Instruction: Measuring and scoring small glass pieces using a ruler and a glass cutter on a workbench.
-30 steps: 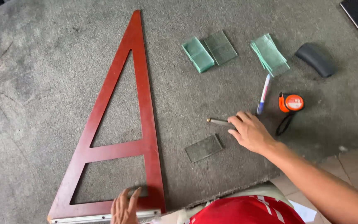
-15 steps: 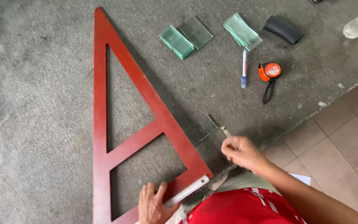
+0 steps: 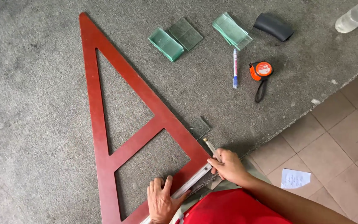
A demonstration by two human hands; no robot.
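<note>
Altogether, two hands, left [image 3: 161, 202] and right [image 3: 227, 164], steady one red triangle [image 3: 104, 137].

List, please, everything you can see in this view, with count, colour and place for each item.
triangular frame: one, dark red, flat on the grey carpet, left and centre
carpeted table: one, grey, fills most of the view
glass stacks: about three, greenish, top centre
single glass piece: one, clear, beside the frame's right edge
marker pen: one, white and blue, right of centre
tape measure: one, orange, next to the pen
black curved piece: one, top right
plastic bottle: one, clear, top right corner
paper note: one, white, on the tiled floor
left hand: pressing on the frame's base
right hand: holding a thin tool at the frame's corner
</note>
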